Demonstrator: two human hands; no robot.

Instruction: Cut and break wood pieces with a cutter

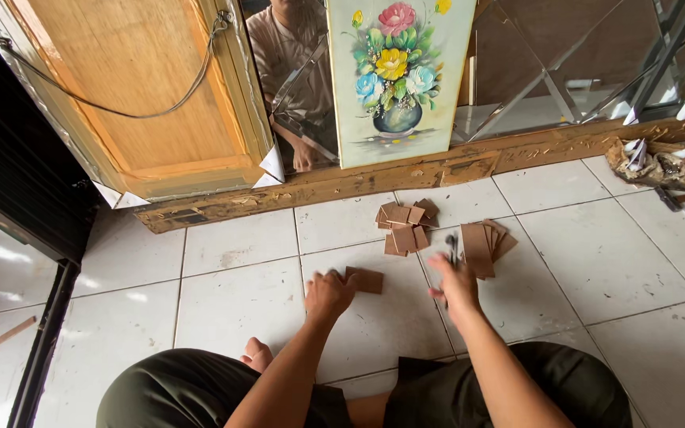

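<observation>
Brown card lies flat on the white tiled floor, pressed at its near edge by the fingers of the left hand, whose grip is spread rather than closed around it. A dark slim tool is held upright in the right hand, with the grip closed on it. Just beyond, a loose heap of cards is seen, and a fanned stack just beside the right hand. A flower painting is leaned against the mirrors behind, above a wooden beam
</observation>
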